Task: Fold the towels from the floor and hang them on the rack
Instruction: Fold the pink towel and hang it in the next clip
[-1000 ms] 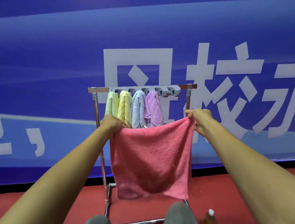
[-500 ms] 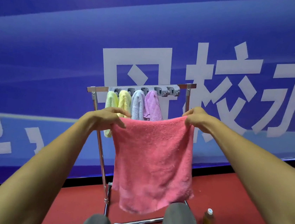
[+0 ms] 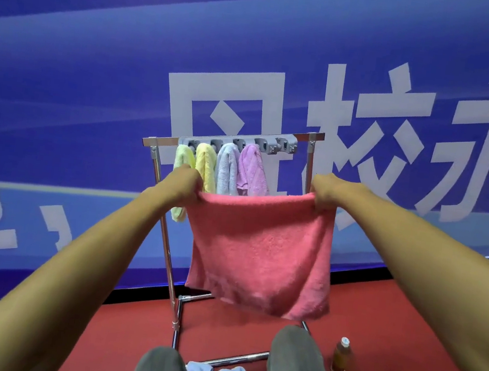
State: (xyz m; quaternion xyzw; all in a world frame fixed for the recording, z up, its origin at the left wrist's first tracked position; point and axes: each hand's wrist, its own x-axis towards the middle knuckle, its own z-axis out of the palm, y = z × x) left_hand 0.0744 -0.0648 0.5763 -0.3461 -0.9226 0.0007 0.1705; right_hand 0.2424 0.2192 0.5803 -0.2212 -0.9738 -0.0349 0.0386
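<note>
My left hand (image 3: 184, 183) pinches the left top corner of the pink towel (image 3: 260, 248), my right hand (image 3: 326, 191) the right corner. Its top edge runs level between them, nearer than the rack (image 3: 150, 141), whose free clips (image 3: 278, 145) lie far-right, closest to my right hand.

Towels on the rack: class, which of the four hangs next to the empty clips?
The lilac towel, rightmost of the four. The green towel, yellow towel and pale blue towel hang to its left; the grey clips on its right hold nothing.
</note>
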